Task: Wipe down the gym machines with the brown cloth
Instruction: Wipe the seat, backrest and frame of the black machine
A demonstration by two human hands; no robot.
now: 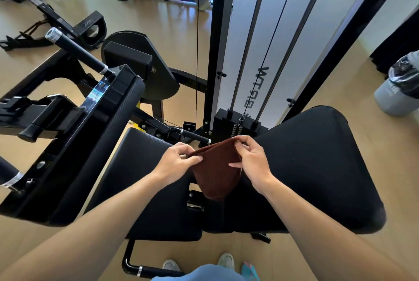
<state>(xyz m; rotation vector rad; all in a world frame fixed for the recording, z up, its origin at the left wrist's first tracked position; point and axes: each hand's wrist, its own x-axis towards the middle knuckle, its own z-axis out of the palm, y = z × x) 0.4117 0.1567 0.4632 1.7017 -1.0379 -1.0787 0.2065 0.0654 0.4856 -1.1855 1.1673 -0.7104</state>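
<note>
Hanging folded between both hands, brown cloth [216, 171] was held above gap between two black seat pads. Left hand [175, 162] pinched its left edge, right hand [251, 161] pinched top right corner, fingers closed on fabric. Weight stack [235, 126] just behind; grey bin [399, 90] far right.

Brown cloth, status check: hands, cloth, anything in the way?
Left hand and right hand both pinch the brown cloth, held up above the black seat pads. Cloth not touching any pad yet. Nothing blocking.
</note>
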